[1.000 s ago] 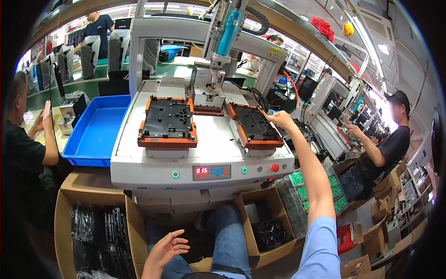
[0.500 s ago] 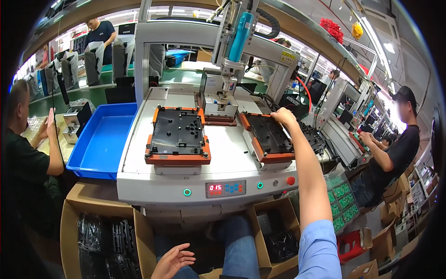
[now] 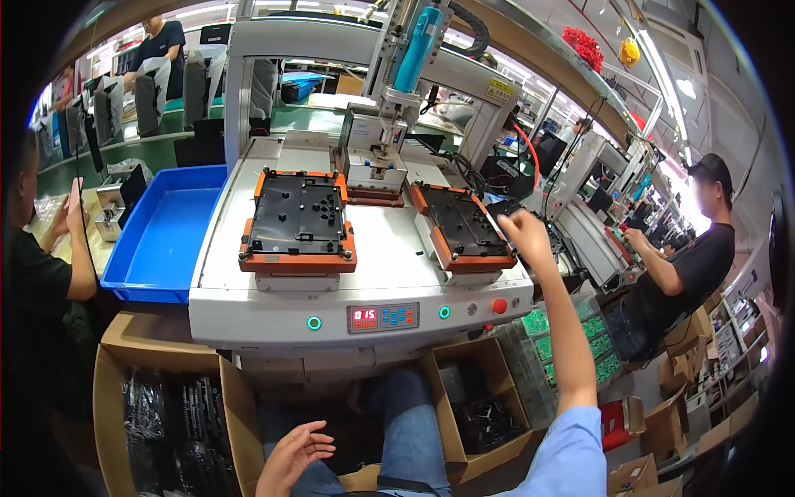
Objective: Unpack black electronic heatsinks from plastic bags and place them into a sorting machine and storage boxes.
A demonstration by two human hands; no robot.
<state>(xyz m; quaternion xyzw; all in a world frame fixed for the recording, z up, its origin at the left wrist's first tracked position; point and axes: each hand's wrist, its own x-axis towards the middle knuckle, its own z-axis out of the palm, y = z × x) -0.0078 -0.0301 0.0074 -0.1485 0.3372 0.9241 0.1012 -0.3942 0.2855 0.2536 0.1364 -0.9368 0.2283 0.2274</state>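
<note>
My right hand [image 3: 522, 236] is raised at the right edge of the right-hand fixture [image 3: 460, 224], a black plate on an orange base. Its fingers are curled, and I cannot tell whether it holds anything. A matching left fixture [image 3: 298, 217] sits beside it on the white machine bed [image 3: 377, 269]. Behind them hangs a teal screwdriver head [image 3: 411, 41]. My left hand [image 3: 294, 455] is low by my lap, fingers apart and holding nothing, next to a cardboard box of black parts [image 3: 170, 414].
The front panel carries a red display [image 3: 364, 315], two green buttons [image 3: 314, 323] and a red button [image 3: 499, 306]. A blue tray [image 3: 166, 232] stands left of the machine. Another box [image 3: 476, 414] and green circuit boards [image 3: 538, 325] lie lower right. People sit at left [image 3: 37, 282] and right [image 3: 687, 265].
My right hand has drawn back from over the right fixture to its right edge. The view has shifted closer to the machine. My left hand stays low and open.
</note>
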